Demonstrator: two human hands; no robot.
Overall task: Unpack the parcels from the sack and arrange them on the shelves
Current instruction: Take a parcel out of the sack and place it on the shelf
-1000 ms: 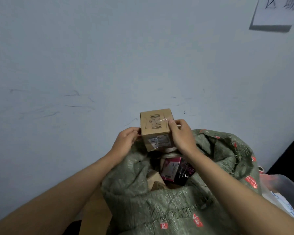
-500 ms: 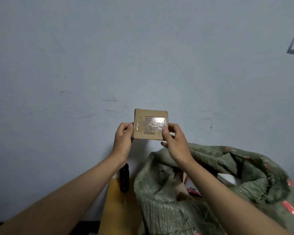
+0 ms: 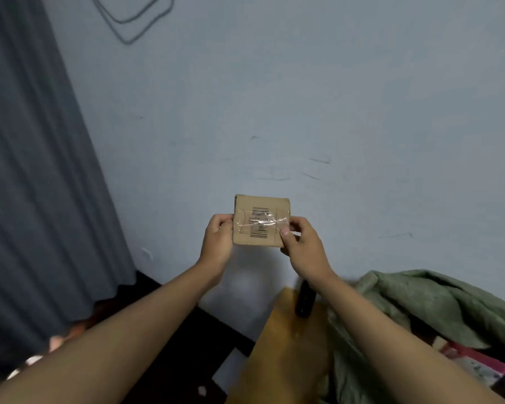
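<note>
A pale blue wall point(image 3: 303, 97) fills most of the view, with a grey curtain point(image 3: 35, 170) hanging at the left. The green sack point(image 3: 438, 316) slumps at the lower right on a yellowish worktop point(image 3: 280, 345), its mouth showing what may be a pink package, blurred. A dark object point(image 3: 304, 301) stands beside the sack. Raised before the wall, the cardboard parcel point(image 3: 261, 220) is pinched at its sides by the left hand point(image 3: 217, 244) and right hand point(image 3: 302, 246), thumbs on its taped, labelled face.
</note>
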